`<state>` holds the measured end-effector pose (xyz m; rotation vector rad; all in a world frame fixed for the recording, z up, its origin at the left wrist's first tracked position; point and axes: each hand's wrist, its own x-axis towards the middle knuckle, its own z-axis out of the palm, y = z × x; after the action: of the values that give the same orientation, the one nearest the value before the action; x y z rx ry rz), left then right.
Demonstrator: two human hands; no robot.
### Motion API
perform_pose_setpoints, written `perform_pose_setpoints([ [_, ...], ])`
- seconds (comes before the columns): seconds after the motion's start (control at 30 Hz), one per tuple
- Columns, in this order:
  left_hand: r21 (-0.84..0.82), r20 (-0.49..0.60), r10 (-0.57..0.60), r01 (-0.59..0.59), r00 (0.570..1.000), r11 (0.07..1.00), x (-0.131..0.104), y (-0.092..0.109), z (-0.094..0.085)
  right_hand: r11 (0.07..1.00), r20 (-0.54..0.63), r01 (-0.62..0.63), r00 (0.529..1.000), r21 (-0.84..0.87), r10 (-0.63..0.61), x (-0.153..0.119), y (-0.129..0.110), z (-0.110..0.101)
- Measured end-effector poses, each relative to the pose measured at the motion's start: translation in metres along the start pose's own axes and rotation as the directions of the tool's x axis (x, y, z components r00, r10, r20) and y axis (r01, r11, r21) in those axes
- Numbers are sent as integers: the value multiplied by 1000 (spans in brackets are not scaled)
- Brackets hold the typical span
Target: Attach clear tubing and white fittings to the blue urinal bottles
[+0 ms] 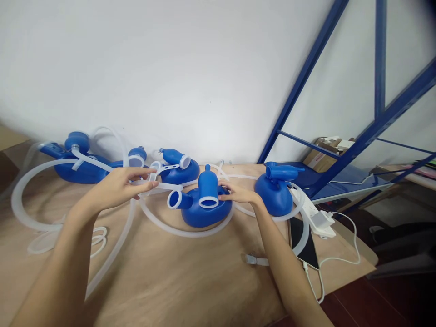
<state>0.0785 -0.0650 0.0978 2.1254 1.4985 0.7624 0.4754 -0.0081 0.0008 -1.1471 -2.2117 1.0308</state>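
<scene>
Counting 4 blue vessels on the surface (190,281): one far left (81,172), one centre back (180,172), one centre front (200,218), one right (272,197). 3 bottle-shaped blue cups: one above the back vessel (173,156), one upright at the front vessel (207,184) with its white rim toward the camera, one lying sideways atop the right vessel (286,171). 2 rounder blue pieces at left, one near the far-left vessel (77,141), one just right of it (138,153). Front vessel also has 1 white-rimmed spout, open end pointing left. 2 hands in play. Left hand (117,185) pinches 1 slotted white strap (169,168) in front of the back vessel; can't tell if it also grips the tubing there. Right hand (241,194) has fingers against the right side of the front cup and vessel; can't tell if it grips or just rests. White hoses (190,234) loop around the vessels, overlapping too much to count; 1 capped end lies left of the right forearm. Right edge: 1 power strip (306,206), 1 charger (323,220), 1 dark-screened phone (301,236). Beyond: 1 blue rack (308,68), with a cardboard box (320,161) on its shelf.
</scene>
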Motion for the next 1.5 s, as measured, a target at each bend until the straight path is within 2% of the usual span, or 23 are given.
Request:
perform_pose_setpoints([
  [0.13, 57, 71, -38, 34, 997, 998, 0, -11, -6, 996, -30, 78, 997, 31, -77, 3, 13, 13],
  [0.23, 24, 92, -102, 100, 991, 995, -2, -19, -12, 995, -68, 90, 994, 41, -87, 4, 16, 19],
  [0.3, 33, 123, -95, 91, 988, 995, 0, -20, -10, 995, -82, 87, 993, 43, -83, 4, 18, 21],
  [0.37, 64, 175, -4, -8, 985, 998, 6, -16, 3, 996, -93, 84, 992, 42, -80, 4, 19, 21],
  [0.47, 115, 250, 151, -184, 956, 976, 15, -5, 37, 995, -113, 89, 990, 41, -84, 4, 20, 22],
  [0.57, 211, 252, 153, -208, 956, 955, 20, 4, 69, 993, -151, 108, 983, 40, -100, 5, 23, 26],
  [0.63, 236, 235, 155, -211, 960, 949, 19, 5, 83, 991, -198, 128, 973, 45, -117, 7, 27, 30],
  [0.73, 170, 163, 220, -247, 962, 954, 16, -2, 97, 984, -244, 162, 959, 72, -140, 11, 34, 37],
  [0.83, 69, 4, 290, -290, 957, 955, 16, -12, 110, 980, -306, 183, 940, 77, -152, 13, 38, 44],
  [0.9, 31, -58, 320, -319, 946, 947, 17, -16, 117, 980, -356, 186, 922, 69, -150, 14, 39, 48],
  [1.0, 26, -23, 330, -329, 944, 944, 18, -16, 120, 982, -390, 175, 911, 73, -133, 15, 38, 51],
  [1.17, 81, 96, 316, -324, 944, 943, 21, -10, 109, 983, -403, 160, 909, 92, -111, 15, 38, 52],
  [1.3, 75, 141, 351, -364, 926, 928, 26, -11, 105, 981, -392, 177, 910, 80, -133, 16, 39, 51],
  [1.4, 11, 105, 416, -420, 903, 908, 28, -16, 110, 982, -377, 181, 915, 64, -144, 16, 38, 50],
  [1.5, 6, 4, 448, -448, 894, 894, 27, -22, 119, 985, -367, 167, 920, 43, -140, 16, 38, 49],
])
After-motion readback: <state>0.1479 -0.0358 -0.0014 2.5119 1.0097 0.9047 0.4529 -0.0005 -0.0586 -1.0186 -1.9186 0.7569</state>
